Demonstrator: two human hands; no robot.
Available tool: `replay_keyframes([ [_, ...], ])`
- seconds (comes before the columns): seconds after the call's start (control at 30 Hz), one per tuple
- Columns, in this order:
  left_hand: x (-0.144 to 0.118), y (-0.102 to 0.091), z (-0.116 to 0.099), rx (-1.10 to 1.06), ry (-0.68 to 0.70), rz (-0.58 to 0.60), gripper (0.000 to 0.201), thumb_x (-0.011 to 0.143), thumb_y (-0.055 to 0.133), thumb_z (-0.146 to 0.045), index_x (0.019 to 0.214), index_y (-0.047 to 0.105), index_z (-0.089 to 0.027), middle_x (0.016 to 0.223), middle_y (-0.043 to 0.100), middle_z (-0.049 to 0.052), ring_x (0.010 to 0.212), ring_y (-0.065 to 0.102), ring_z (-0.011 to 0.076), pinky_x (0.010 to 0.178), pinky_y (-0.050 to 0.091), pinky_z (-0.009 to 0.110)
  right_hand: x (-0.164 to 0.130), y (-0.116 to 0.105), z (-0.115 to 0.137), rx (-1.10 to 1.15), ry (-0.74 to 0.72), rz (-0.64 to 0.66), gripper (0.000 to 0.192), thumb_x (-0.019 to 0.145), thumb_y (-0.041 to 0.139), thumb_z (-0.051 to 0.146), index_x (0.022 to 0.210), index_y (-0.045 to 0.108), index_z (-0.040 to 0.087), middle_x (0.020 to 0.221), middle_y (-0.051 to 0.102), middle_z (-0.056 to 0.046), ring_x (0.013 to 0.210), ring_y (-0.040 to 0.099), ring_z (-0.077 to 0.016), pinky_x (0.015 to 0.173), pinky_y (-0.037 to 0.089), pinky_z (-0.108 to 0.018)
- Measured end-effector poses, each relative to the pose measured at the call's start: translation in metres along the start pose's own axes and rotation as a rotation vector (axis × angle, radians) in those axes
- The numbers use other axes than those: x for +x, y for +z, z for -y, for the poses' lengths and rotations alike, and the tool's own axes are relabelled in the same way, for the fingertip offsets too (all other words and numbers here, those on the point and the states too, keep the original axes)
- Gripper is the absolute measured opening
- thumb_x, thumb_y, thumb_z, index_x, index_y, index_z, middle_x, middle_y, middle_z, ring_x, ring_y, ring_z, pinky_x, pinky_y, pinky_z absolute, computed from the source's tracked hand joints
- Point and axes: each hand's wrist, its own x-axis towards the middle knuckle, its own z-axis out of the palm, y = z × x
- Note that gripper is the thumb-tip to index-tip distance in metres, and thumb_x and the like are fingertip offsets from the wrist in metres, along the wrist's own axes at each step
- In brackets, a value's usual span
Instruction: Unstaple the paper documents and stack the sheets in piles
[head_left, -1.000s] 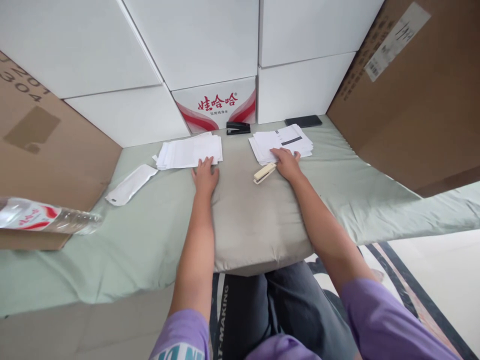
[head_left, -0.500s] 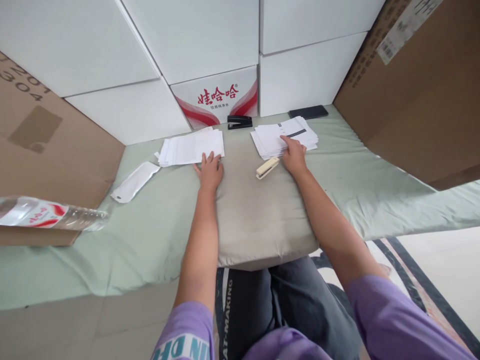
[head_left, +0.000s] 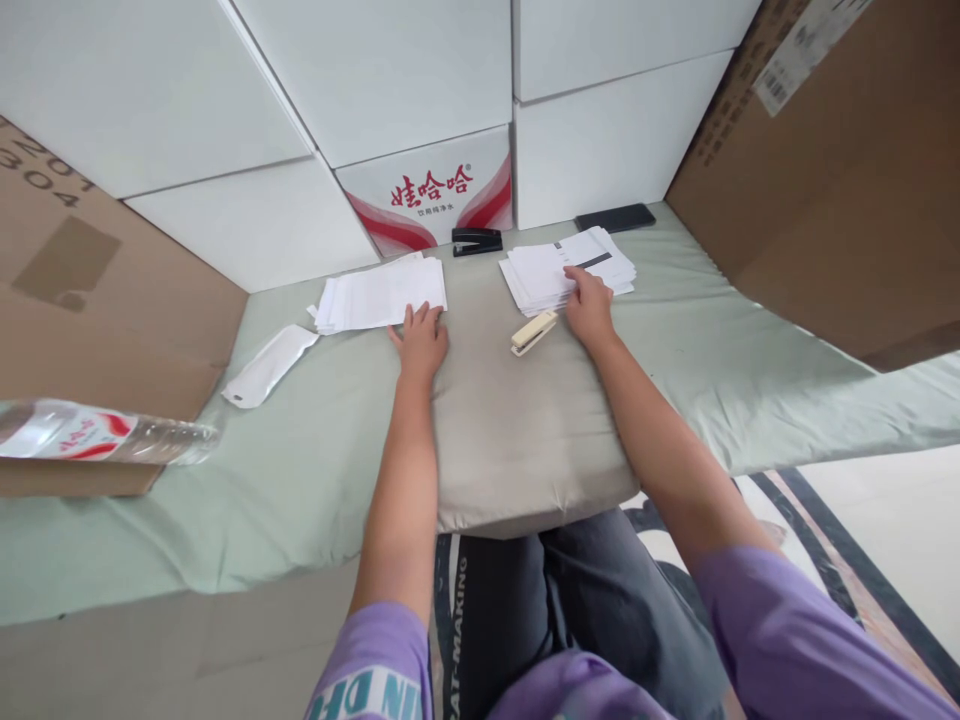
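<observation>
Over the last second our right hand [head_left: 589, 308] has slid forward from the near edge of the right stack of papers [head_left: 566, 268] up onto it; the fingers now lie flat on the top sheets, pressing rather than gripping. The cream stapler [head_left: 533, 332] that lay just beside that hand a second ago sits where it was on the grey cushion [head_left: 517, 430], now slightly apart from the palm and untouched. Our left hand [head_left: 421, 338] has barely shifted: it rests open, fingertips touching the near edge of the left stack of papers [head_left: 381, 294], grasping nothing. We judge that the work has turned to the right stack, with a sheet or bundle about to be drawn off it, while the left stack is only being steadied.

As for writing, the white carton [head_left: 431, 195] at the back carries red Chinese characters, 娃哈哈, with a smaller line beneath that we cannot read. The plastic bottle [head_left: 97, 432] lying at the left has a red and white label too blurred to read. The brown box [head_left: 60, 260] at the left shows the digits "304" and part of a line above. The top sheet of the right stack bears a dark bar. A black stapler [head_left: 477, 241] and a dark phone [head_left: 615, 217] lie against the boxes.
</observation>
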Motion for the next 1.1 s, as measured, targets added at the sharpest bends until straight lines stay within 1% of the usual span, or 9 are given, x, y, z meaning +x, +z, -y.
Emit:
replay_keyframes([
  [0.13,0.0001,0.0008,0.0000,0.009,0.000,0.004,0.044,0.096,0.041,-0.028,0.134,0.063,-0.031,0.160,0.043,0.005,0.155,0.021,0.0304,0.122,0.009,0.070,0.0006,0.0009,-0.0013,-0.011,-0.004,-0.007,0.049,0.089,0.036,0.017,0.131,0.060,0.023,0.130,0.068,-0.010,0.119,0.057,-0.0299,0.107,0.039,-0.054],
  [0.27,0.0001,0.0014,-0.0005,0.012,0.010,-0.005,0.044,0.097,0.040,-0.029,0.135,0.062,-0.030,0.157,0.048,0.006,0.153,0.027,0.0288,0.123,0.009,0.068,0.0009,0.0012,-0.0014,-0.020,-0.002,-0.011,0.046,0.091,0.037,0.020,0.131,0.060,0.023,0.127,0.069,-0.011,0.117,0.057,-0.0303,0.105,0.040,-0.054],
  [0.33,0.0001,0.0012,-0.0011,0.020,0.004,-0.002,0.044,0.096,0.040,-0.029,0.135,0.062,-0.029,0.157,0.048,0.006,0.153,0.027,0.0287,0.123,0.010,0.068,0.0009,0.0006,-0.0001,-0.016,0.009,-0.009,0.047,0.090,0.037,0.020,0.131,0.060,0.023,0.127,0.069,-0.011,0.117,0.057,-0.0307,0.105,0.040,-0.054],
  [0.5,-0.0002,-0.0009,-0.0037,0.015,0.004,0.000,0.044,0.093,0.044,-0.028,0.135,0.057,-0.029,0.166,0.033,0.005,0.157,0.017,0.0326,0.121,0.011,0.071,0.0004,-0.0022,0.0039,0.011,0.037,0.000,0.049,0.087,0.038,0.018,0.130,0.061,0.021,0.126,0.069,-0.012,0.116,0.057,-0.0320,0.105,0.039,-0.056],
  [0.57,-0.0003,-0.0015,-0.0045,0.007,0.000,0.020,0.044,0.093,0.043,-0.028,0.135,0.057,-0.030,0.167,0.030,0.005,0.157,0.015,0.0340,0.120,0.009,0.073,0.0002,-0.0027,0.0042,0.020,0.035,0.002,0.049,0.087,0.038,0.018,0.130,0.061,0.021,0.126,0.069,-0.012,0.116,0.057,-0.0325,0.106,0.039,-0.057],
  [0.77,-0.0002,-0.0003,-0.0042,0.019,-0.014,0.047,0.048,0.097,0.040,-0.031,0.142,0.056,-0.029,0.165,0.034,0.006,0.158,0.014,0.0319,0.121,0.004,0.071,0.0004,-0.0018,0.0023,0.023,0.033,-0.006,0.046,0.089,0.040,0.023,0.130,0.061,0.022,0.125,0.070,-0.012,0.115,0.057,-0.0316,0.106,0.040,-0.055],
  [0.93,0.0002,0.0028,-0.0025,0.014,0.014,0.038,0.050,0.098,0.038,-0.030,0.145,0.054,-0.028,0.160,0.044,0.007,0.157,0.017,0.0299,0.122,0.003,0.070,0.0003,-0.0025,0.0030,0.027,0.044,0.002,0.048,0.087,0.041,0.020,0.130,0.061,0.021,0.125,0.070,-0.012,0.116,0.058,-0.0316,0.107,0.039,-0.055],
  [1.03,0.0008,0.0021,-0.0030,-0.040,0.016,-0.021,0.049,0.095,0.043,-0.027,0.141,0.058,-0.028,0.152,0.054,0.006,0.155,0.026,0.0276,0.124,0.006,0.065,0.0006,-0.0022,0.0023,0.002,0.038,0.003,0.048,0.087,0.039,0.018,0.130,0.060,0.020,0.125,0.070,-0.012,0.116,0.058,-0.0310,0.105,0.041,-0.054],
  [1.1,0.0016,-0.0003,-0.0030,-0.082,-0.010,-0.097,0.046,0.094,0.045,-0.025,0.137,0.061,-0.027,0.147,0.060,0.006,0.151,0.035,0.0261,0.126,0.010,0.061,0.0012,-0.0016,0.0010,-0.008,0.028,-0.006,0.048,0.086,0.039,0.018,0.129,0.061,0.020,0.124,0.070,-0.013,0.114,0.059,-0.0309,0.104,0.042,-0.054],
])
